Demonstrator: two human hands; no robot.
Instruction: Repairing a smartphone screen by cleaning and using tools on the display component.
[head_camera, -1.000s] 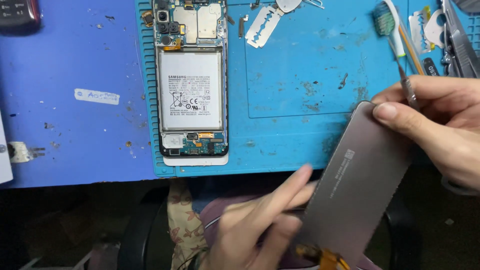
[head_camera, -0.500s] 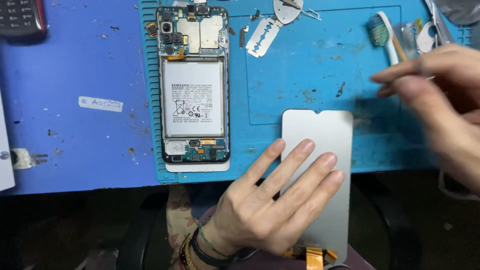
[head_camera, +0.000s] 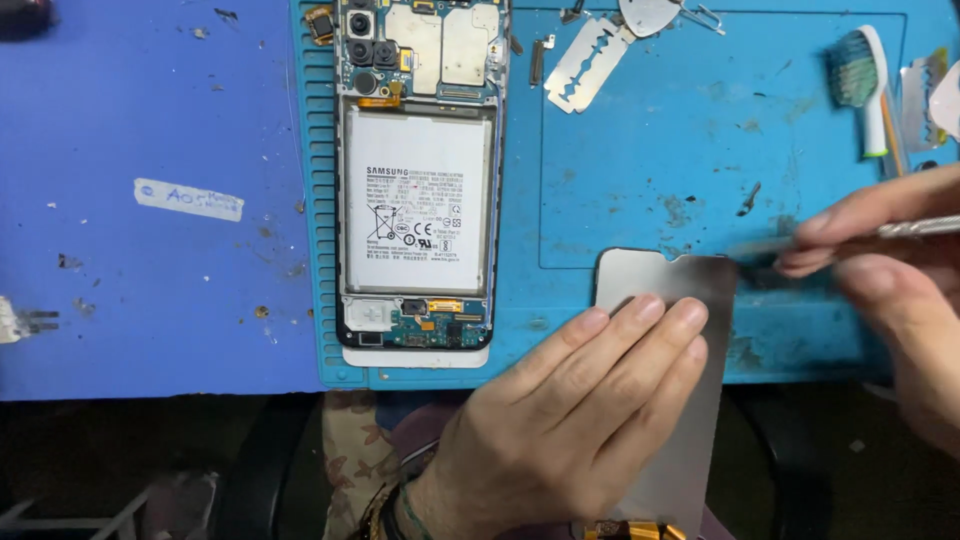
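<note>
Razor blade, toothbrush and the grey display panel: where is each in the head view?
razor blade (head_camera: 584, 64), head view, on its flat middle.
toothbrush (head_camera: 853, 80), head view, on the green bristle head.
grey display panel (head_camera: 690, 285), head view, on the bare upper back above the left hand (head_camera: 560, 420) fingers.

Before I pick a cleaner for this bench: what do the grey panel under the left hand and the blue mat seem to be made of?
The grey panel looks like thin sheet metal, or metal-backed, with a matte, even sheen; I can't be sure. The left hand presses it flat. The blue mat looks like soft rubber or silicone: dull, smudged, with moulded ridges along its edge.
</note>
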